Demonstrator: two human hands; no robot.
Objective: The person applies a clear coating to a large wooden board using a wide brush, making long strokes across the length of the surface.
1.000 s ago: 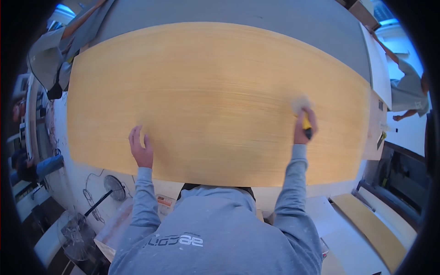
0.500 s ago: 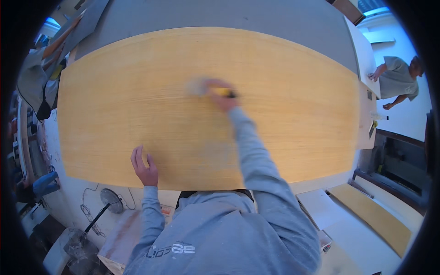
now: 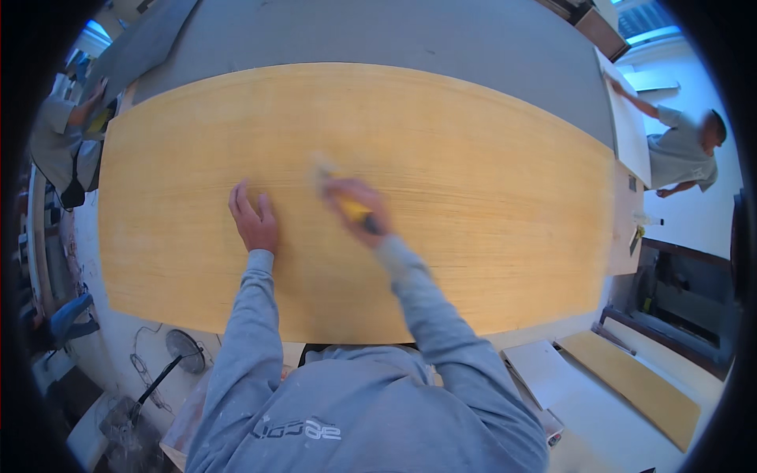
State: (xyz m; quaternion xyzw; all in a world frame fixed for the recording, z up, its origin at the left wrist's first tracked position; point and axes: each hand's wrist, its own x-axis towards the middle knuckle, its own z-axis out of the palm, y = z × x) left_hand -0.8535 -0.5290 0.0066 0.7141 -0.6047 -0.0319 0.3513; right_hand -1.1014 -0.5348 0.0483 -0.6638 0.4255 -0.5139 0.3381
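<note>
A large pale wooden panel [image 3: 489,229] with fine grain lies flat in front of me. My right hand [image 3: 359,206] is closed round a yellow-handled tool [image 3: 356,210] with a black end, near the middle of the panel. Its pale head points away to the upper left, too smeared by motion to tell whether it is a brush or a blade. Farther left, my left hand [image 3: 254,221] is over the panel with its fingers apart and nothing in it. It appears to rest on the wood.
Beyond the panel stretches a grey surface [image 3: 378,31]. One person [image 3: 59,142] stands at the left, another [image 3: 686,150] at the right beside a white board [image 3: 619,110]. A round-based stand [image 3: 185,351] is at lower left, a narrow yellowish board [image 3: 631,386] at lower right.
My left hand has moved forward from the panel's near edge. My right hand and its tool have come back toward me and slightly left. The person at right has stretched an arm forward.
</note>
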